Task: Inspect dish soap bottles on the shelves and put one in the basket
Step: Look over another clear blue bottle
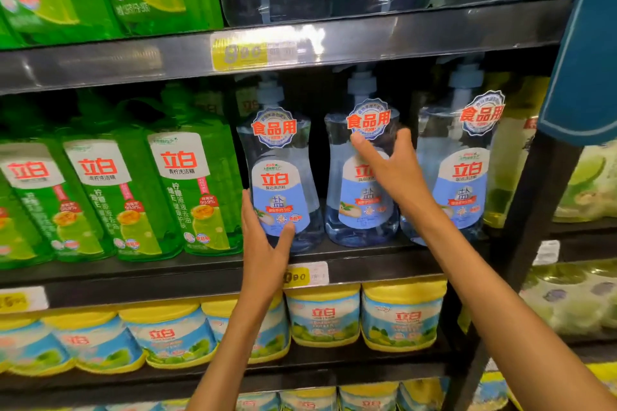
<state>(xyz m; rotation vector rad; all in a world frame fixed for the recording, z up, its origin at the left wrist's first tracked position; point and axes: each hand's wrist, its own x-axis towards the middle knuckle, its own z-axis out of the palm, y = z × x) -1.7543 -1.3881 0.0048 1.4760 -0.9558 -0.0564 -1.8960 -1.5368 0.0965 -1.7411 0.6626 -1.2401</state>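
left hand (263,240) grip grasping left clear bottle (283,177) base | right hand (390,167) grip released, touching middle clear bottle (350,210)

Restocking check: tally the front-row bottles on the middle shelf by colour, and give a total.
Green bottles: 4, the leftmost cut off by the frame edge.
Clear blue pump bottles: 3; the left hand grips the first one near its base and the right hand reaches over the middle one.
Yellowish bottle at far right: 1, partly hidden.
Total: 8
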